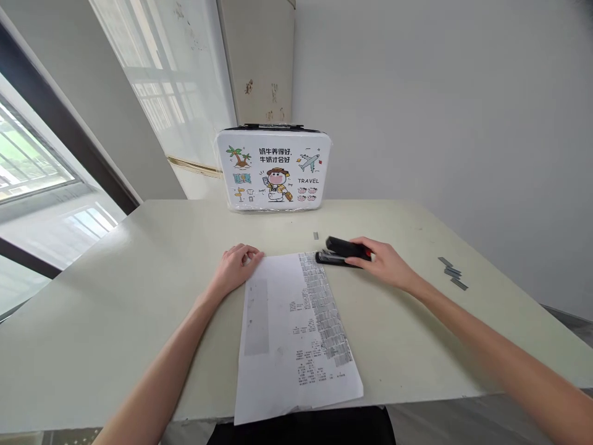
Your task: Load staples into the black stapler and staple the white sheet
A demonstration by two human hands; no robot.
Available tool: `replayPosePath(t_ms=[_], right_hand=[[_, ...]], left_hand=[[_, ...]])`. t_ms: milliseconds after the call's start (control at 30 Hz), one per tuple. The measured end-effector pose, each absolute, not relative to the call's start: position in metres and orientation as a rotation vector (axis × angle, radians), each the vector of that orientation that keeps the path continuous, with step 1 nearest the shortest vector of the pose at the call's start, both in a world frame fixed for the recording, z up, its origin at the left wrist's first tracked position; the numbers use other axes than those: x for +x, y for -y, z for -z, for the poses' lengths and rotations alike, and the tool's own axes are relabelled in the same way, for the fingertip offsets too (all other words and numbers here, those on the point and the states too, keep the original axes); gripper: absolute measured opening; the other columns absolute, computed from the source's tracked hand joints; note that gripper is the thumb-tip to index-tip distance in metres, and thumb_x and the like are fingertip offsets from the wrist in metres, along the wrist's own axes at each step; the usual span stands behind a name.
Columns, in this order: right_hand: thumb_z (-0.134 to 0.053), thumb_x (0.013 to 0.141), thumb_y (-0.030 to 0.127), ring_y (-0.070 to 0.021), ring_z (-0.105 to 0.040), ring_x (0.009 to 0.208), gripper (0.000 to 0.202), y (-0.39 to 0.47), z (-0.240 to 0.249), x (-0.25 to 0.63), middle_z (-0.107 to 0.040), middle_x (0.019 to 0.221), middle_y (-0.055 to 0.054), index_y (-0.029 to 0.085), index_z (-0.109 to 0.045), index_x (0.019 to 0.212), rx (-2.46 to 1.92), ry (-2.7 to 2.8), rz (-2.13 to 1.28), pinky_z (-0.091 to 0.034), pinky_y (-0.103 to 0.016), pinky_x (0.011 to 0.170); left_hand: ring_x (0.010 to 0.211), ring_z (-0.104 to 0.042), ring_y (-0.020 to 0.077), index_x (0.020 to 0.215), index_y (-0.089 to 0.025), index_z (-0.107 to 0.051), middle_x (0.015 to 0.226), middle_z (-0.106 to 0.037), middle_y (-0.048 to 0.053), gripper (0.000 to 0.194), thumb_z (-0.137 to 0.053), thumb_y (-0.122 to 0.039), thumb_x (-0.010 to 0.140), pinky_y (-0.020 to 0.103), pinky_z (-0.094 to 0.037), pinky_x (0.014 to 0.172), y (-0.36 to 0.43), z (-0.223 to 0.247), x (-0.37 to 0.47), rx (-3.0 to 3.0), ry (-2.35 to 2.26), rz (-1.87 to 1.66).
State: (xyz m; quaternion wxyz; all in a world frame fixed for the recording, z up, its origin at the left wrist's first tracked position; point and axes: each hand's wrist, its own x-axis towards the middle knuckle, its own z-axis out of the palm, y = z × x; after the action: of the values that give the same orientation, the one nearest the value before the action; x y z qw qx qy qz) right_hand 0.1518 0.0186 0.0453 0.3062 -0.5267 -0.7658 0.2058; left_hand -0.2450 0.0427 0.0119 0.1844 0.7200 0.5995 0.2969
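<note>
A printed sheet of paper [278, 327] lies on the table, its near edge reaching past the table's front edge. Dense rows of metal staples [327, 315] run down its right side. My left hand [237, 266] is closed at the sheet's far left corner, with fingers curled and thumb against the paper. In my right hand [382, 262] is a black stapler [343, 248], held from its back end. Its jaws stand a little apart, and its front end is at the sheet's far right corner, by the staples. Whether paper lies between the jaws I cannot tell.
A small strip of staples [315, 235] lies beyond the stapler. Several more staple strips [453, 272] are scattered at the right of the pale table [139, 296]. A white cartoon-printed case [275, 170] stands upright at the back. A window [32, 148] is at far left.
</note>
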Motion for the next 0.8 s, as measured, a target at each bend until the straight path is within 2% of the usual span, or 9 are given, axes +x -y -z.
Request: replayPosePath(t_ms=[100, 200, 433, 533, 633, 800], right_hand=[[-0.065, 0.091, 0.064, -0.0249, -0.067, 0.080, 0.042, 0.022, -0.040, 0.193, -0.078, 0.098, -0.003, 0.030, -0.073, 0.115, -1.492, 2.074, -0.588, -0.052, -0.036, 0.070], [-0.061, 0.092, 0.067, -0.0259, -0.068, 0.083, 0.046, 0.055, -0.031, 0.215, -0.078, 0.102, -0.004, 0.032, -0.072, 0.119, -1.536, 2.076, -0.676, -0.054, -0.035, 0.066], [-0.059, 0.094, 0.068, -0.0297, -0.070, 0.099, 0.047, 0.088, -0.018, 0.218, -0.076, 0.118, -0.007, 0.033, -0.070, 0.124, -1.558, 1.977, -0.905, -0.058, -0.035, 0.067], [-0.044, 0.101, 0.068, -0.0308, -0.069, 0.111, 0.051, 0.092, -0.016, 0.216, -0.074, 0.129, -0.007, 0.033, -0.069, 0.129, -1.578, 1.835, -0.929, -0.059, -0.040, 0.087], [-0.033, 0.106, 0.065, -0.0300, -0.066, 0.123, 0.053, 0.095, -0.010, 0.214, -0.073, 0.130, -0.006, 0.032, -0.068, 0.128, -1.602, 1.635, -0.906, -0.051, -0.044, 0.108], [-0.038, 0.105, 0.064, -0.0278, -0.067, 0.119, 0.048, 0.094, 0.001, 0.211, -0.075, 0.124, -0.006, 0.030, -0.066, 0.123, -1.591, 1.540, -0.876, -0.049, -0.041, 0.108]], left_hand=[[0.103, -0.060, 0.0288, 0.106, -0.027, -0.074, 0.103, -0.064, 0.006, 0.042, -0.069, -0.063, 0.084, 0.044, -0.040, 0.103, -0.044, -0.009, -0.244, 2.254, -1.586, -0.694], [0.103, -0.058, 0.0290, 0.112, -0.027, -0.071, 0.104, -0.060, 0.006, 0.052, -0.078, -0.065, 0.077, 0.043, -0.043, 0.101, -0.047, -0.005, -0.246, 2.248, -1.606, -0.664], [0.099, -0.058, 0.0257, 0.119, -0.026, -0.067, 0.111, -0.057, 0.006, 0.049, -0.066, -0.065, 0.089, 0.040, -0.046, 0.094, -0.047, -0.006, -0.246, 2.143, -1.778, -0.689], [0.098, -0.059, 0.0239, 0.120, -0.026, -0.066, 0.111, -0.057, 0.006, 0.041, -0.057, -0.060, 0.098, 0.039, -0.048, 0.093, -0.044, -0.010, -0.244, 2.141, -1.800, -0.746], [0.103, -0.060, 0.0246, 0.115, -0.025, -0.068, 0.110, -0.060, 0.007, 0.034, -0.051, -0.052, 0.103, 0.040, -0.048, 0.094, -0.036, -0.016, -0.233, 2.230, -1.731, -0.838], [0.100, -0.063, 0.0226, 0.111, -0.024, -0.069, 0.104, -0.067, 0.006, 0.025, -0.049, -0.038, 0.106, 0.038, -0.051, 0.089, -0.003, -0.027, -0.175, 2.438, -1.238, -0.751]])
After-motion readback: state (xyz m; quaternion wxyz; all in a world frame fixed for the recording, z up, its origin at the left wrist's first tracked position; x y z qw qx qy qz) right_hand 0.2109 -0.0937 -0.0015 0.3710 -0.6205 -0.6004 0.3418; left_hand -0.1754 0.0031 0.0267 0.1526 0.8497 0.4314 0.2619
